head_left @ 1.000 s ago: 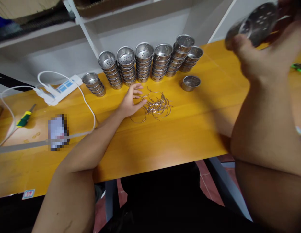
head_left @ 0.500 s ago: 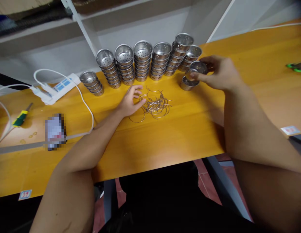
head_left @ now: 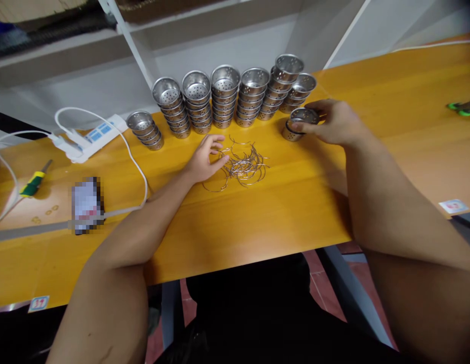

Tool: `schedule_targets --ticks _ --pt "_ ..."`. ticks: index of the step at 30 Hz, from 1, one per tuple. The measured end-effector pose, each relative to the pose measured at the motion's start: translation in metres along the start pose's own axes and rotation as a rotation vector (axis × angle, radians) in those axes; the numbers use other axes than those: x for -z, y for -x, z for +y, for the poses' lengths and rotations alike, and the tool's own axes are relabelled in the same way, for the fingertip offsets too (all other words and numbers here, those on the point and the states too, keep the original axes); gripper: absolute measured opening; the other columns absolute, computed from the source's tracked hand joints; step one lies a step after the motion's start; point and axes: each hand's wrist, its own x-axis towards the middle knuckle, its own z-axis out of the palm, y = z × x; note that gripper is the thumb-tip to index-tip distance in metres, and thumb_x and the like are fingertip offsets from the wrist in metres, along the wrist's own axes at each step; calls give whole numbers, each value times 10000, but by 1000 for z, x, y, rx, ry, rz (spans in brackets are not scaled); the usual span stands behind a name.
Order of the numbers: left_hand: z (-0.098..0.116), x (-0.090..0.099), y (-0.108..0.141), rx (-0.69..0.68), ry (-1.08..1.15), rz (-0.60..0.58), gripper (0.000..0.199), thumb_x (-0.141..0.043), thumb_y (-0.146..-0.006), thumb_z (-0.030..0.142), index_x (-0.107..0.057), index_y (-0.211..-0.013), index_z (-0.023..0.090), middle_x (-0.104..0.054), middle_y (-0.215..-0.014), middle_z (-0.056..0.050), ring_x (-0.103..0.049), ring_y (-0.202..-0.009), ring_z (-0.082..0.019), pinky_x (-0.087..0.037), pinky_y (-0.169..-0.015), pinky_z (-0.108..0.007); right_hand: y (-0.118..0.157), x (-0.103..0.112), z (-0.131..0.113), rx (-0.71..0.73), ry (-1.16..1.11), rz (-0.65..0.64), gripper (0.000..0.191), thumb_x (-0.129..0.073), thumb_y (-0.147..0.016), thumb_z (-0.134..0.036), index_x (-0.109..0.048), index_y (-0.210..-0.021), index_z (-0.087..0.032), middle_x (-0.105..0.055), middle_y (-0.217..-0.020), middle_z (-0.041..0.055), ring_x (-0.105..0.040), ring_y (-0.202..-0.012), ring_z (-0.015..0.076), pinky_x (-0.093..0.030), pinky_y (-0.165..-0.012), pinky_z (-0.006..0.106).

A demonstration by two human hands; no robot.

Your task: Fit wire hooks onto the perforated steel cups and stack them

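My right hand [head_left: 333, 123] grips a perforated metal cup [head_left: 303, 117] by its rim, thumb in front and fingers behind. That cup sits on top of a lower metal cup [head_left: 291, 134]. Beside a tangle of thin curved metal wires [head_left: 245, 167], my left hand [head_left: 204, 161] rests with its fingers apart and nothing in them. Several stacks of the same cups stand in a row behind, among them a tall one [head_left: 224, 81] near the middle and a short one [head_left: 140, 124] at the left end.
A white power strip [head_left: 100, 137] with cables lies at the left, near a green and yellow screwdriver [head_left: 33, 184] and a blurred-out flat object [head_left: 86, 206]. Shelving [head_left: 219, 40] rises behind the table [head_left: 250, 217]. A small green object [head_left: 464, 107] is at the far right.
My right hand has lowered its cup onto the lower cup, which it was held above before. My left hand has hardly moved.
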Motion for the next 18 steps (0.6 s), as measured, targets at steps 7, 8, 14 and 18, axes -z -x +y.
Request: schedule_targets --ticks 7,8,14,18 --pt "19 12 -11 -132 -90 79 562 -826 -1184 693 -726 -1556 283 -802 -1532 -142 -835 -1277 -277 -737 -1077 -477 -1 -1 0 -60 -56 -13 563 -1124 -1033 -101 -947 -1567 -86 -939 -1386 218 -767 -1048 204 -592 -1052 399" --pt "26 22 -17 -189 -135 132 553 -809 -1194 751 -754 -1492 288 -802 -1472 -127 -816 -1227 -277 -724 -1066 -498 -2 -2 1 -63 -61 -9 573 -1118 -1033 -88 -939 -1577 -90 -939 -1400 218 -772 -1053 202 -595 -1056 393" --pt "74 123 -52 -295 -298 577 647 -825 -1105 973 -736 -1378 394 -790 -1281 -44 -697 -1204 -285 -664 -1033 -573 -5 -12 16 58 -50 40 712 -1068 -1086 -156 -819 -1752 -126 -864 -1619 275 -826 -1264 265 -639 -1160 406" --pt "113 153 -60 -104 -299 316 882 -842 -967 1123 -722 -1472 410 -857 -1253 -7 -655 -1592 -330 -620 -1288 -679 -8 -15 20 139 40 214 642 -962 -1159 -197 -797 -1777 -133 -770 -1725 320 -831 -1444 314 -641 -1296 447"
